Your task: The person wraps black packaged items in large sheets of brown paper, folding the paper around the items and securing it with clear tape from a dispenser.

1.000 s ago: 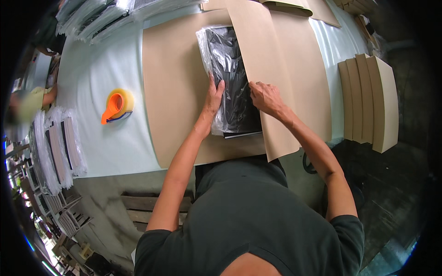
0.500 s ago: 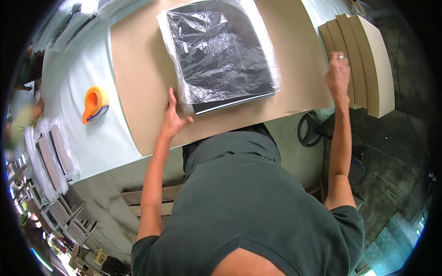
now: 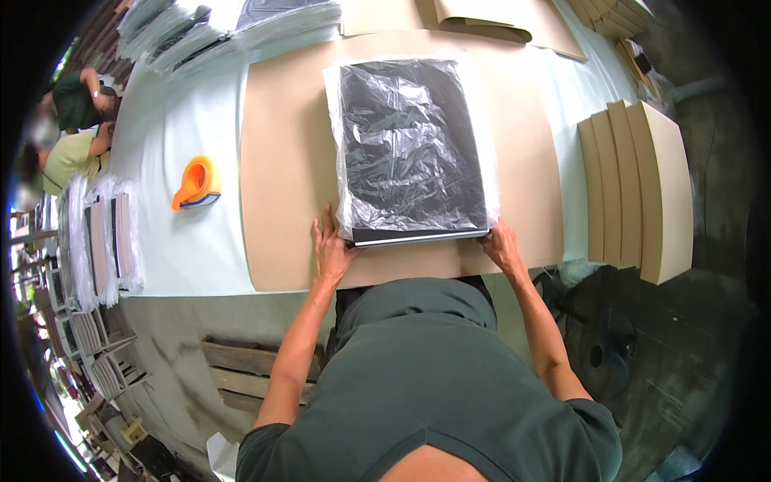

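A flat stack of black panels in clear plastic wrap (image 3: 409,153) lies on a large brown cardboard sheet (image 3: 285,161), its dark, white-lined near edge facing me. At its near left corner rests my left hand (image 3: 331,253), fingers stretched up along the side and thumb against the corner. My right hand (image 3: 503,247) is closed at the near right corner, its fingertips partly hidden by the edge. An orange tape dispenser (image 3: 193,183) lies left of the cardboard, on the pale table cover.
Folded brown cardboard pieces (image 3: 634,193) stand at the table's right. Plastic-wrapped stacks lie at the far left (image 3: 185,36) and near left (image 3: 98,241). More cardboard (image 3: 482,18) lies at the back. Two people (image 3: 76,120) are beyond the left edge. A black fan (image 3: 598,345) stands below right.
My right hand has come from the cardboard pieces at the right to the stack's near right corner. My left hand now touches the near left corner. The view has shifted.
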`<state>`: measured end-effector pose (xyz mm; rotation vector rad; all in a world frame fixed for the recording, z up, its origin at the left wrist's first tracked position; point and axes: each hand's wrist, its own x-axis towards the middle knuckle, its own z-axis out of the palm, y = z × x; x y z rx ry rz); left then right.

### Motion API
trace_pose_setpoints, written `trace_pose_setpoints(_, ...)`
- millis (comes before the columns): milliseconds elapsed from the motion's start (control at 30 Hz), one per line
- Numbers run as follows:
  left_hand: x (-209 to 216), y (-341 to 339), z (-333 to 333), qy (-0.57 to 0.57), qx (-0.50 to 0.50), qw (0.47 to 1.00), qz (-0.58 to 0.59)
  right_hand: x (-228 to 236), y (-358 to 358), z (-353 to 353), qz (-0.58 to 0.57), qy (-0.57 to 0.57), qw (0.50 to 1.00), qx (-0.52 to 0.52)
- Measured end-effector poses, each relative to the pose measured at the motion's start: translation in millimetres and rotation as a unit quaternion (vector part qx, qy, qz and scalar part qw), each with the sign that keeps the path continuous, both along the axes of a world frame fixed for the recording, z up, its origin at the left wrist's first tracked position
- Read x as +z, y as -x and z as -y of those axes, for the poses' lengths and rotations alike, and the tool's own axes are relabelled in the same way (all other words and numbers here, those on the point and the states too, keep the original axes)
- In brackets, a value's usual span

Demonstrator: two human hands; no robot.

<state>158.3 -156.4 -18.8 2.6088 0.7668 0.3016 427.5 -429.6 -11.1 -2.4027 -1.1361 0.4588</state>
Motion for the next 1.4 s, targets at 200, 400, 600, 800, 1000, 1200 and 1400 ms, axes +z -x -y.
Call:
trace_pose_setpoints(200, -9.4, 4.2, -2.5, 0.029, 0.009, 0.999, -0.01, -5.1, 3.8, 3.0, 0.061, -0.022, 0.998, 0.008)
trace_pose_setpoints(400, 1.2, -4.3, 0.0, 0.017, 0.013, 1.0, -0.016, -8.0, 2.5, 4.4, 0.084, -0.027, 0.996, -0.002)
trace_pose_setpoints(600, 7.4, -6.3, -5.2, 0.019, 0.005, 0.999, -0.045, -10.8, 4.5, 1.8, 0.093, 0.0, 0.996, -0.013)
trace_pose_setpoints(800, 10.7, -9.7, -9.6, 0.035, 0.001, 0.998, -0.061, -19.0, -0.5, 5.7, 0.099, 0.006, 0.995, 0.014)
trace_pose_setpoints(1000, 19.5, 4.0, -64.8, 0.254, 0.01, 0.967, 0.022, 27.0, -95.4, 41.9, 0.021, -0.108, 0.982, -0.15)
trace_pose_setpoints(1200, -22.5, -80.8, -87.2, 0.509, 0.142, 0.781, 0.334, 1.9, -158.0, 39.2, 0.264, 0.13, 0.907, -0.302)
trace_pose_setpoints(1400, -10.0, -107.6, -75.6, 0.439, 0.049, 0.865, 0.236, 35.8, -165.9, 26.3, 0.15, 0.123, 0.929, -0.315)
